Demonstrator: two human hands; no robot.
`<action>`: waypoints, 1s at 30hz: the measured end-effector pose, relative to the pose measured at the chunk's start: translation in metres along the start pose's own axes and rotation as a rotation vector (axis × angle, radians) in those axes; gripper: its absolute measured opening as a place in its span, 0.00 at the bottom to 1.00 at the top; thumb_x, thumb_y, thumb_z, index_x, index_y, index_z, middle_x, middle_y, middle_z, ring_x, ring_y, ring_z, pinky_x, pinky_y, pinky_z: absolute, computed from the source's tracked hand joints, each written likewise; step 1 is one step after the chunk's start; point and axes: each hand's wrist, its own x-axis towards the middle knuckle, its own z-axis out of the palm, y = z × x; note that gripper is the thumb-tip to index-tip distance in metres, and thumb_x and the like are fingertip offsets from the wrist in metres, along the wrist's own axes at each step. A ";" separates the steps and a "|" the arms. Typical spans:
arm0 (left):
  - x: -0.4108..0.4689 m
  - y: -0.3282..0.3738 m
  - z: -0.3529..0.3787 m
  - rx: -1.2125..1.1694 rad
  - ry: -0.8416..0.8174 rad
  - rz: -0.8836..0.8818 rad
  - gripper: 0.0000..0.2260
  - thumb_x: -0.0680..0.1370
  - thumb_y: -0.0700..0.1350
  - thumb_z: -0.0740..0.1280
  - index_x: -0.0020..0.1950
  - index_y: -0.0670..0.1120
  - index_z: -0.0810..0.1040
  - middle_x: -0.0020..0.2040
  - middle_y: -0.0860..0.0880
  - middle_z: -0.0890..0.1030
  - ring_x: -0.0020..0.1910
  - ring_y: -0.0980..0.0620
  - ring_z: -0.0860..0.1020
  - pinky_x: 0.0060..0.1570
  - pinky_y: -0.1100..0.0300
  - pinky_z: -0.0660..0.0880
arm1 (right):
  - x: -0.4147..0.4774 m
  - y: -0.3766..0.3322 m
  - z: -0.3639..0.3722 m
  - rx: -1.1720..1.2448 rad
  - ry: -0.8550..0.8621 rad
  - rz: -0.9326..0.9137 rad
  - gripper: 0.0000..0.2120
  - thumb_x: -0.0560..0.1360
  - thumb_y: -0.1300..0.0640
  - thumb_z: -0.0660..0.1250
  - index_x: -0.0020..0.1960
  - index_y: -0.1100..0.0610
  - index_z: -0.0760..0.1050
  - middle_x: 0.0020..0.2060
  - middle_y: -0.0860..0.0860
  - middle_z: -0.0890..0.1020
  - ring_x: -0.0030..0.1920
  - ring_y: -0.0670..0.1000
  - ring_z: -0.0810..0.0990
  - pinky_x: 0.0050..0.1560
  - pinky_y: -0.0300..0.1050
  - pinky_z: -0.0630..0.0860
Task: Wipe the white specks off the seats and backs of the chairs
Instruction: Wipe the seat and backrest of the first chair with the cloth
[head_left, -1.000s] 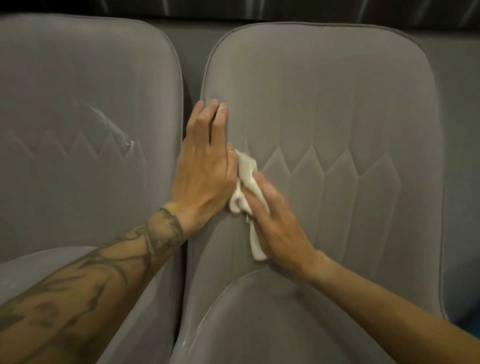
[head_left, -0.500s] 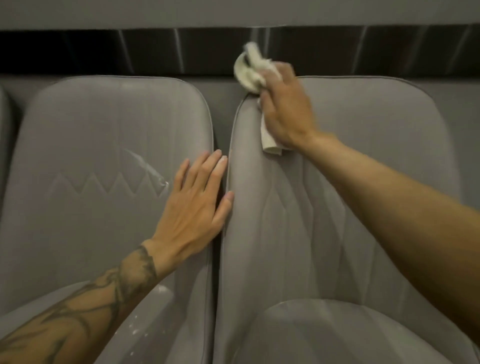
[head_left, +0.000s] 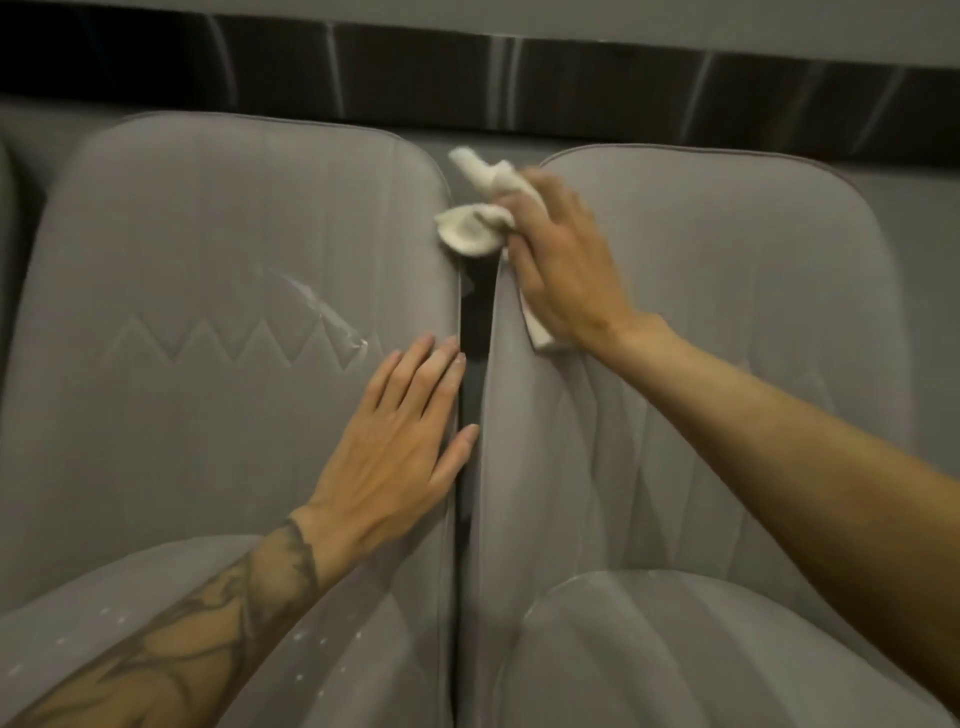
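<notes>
Two grey upholstered chairs stand side by side. On the back of the left chair runs a white smear, and white specks dot its seat. My left hand rests flat, fingers straight, on the right edge of that back, thumb across the gap. My right hand grips a crumpled white cloth against the upper left edge of the right chair. The cloth's loose end reaches over the gap onto the left chair's edge.
A narrow dark gap separates the two chair backs. Behind the chairs runs a dark shiny panel below a grey wall. The edge of another chair shows at the far left.
My right hand with the cloth went up from the lower left of the right chair's back to its top corner, then came down a little. My left hand slid onto the left chair's back.
</notes>
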 end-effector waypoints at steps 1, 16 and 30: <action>-0.004 -0.001 0.000 -0.007 0.003 0.000 0.30 0.85 0.56 0.57 0.83 0.40 0.60 0.83 0.43 0.60 0.83 0.44 0.54 0.82 0.45 0.52 | -0.023 -0.008 0.004 0.022 -0.026 -0.054 0.21 0.80 0.59 0.61 0.72 0.60 0.70 0.69 0.60 0.71 0.67 0.59 0.71 0.68 0.52 0.68; -0.113 0.015 -0.006 -0.207 -0.267 -0.030 0.31 0.85 0.59 0.53 0.85 0.45 0.55 0.84 0.49 0.55 0.83 0.49 0.55 0.81 0.48 0.57 | -0.085 -0.034 0.001 0.085 0.038 0.037 0.16 0.82 0.59 0.62 0.70 0.58 0.74 0.71 0.56 0.72 0.72 0.56 0.70 0.72 0.51 0.66; -0.191 0.045 -0.034 -0.296 -0.463 -0.080 0.27 0.87 0.55 0.47 0.81 0.43 0.65 0.80 0.45 0.66 0.78 0.47 0.67 0.78 0.63 0.48 | -0.276 -0.110 -0.019 0.606 -0.656 -0.190 0.14 0.84 0.59 0.59 0.68 0.58 0.76 0.68 0.54 0.76 0.69 0.52 0.73 0.71 0.46 0.68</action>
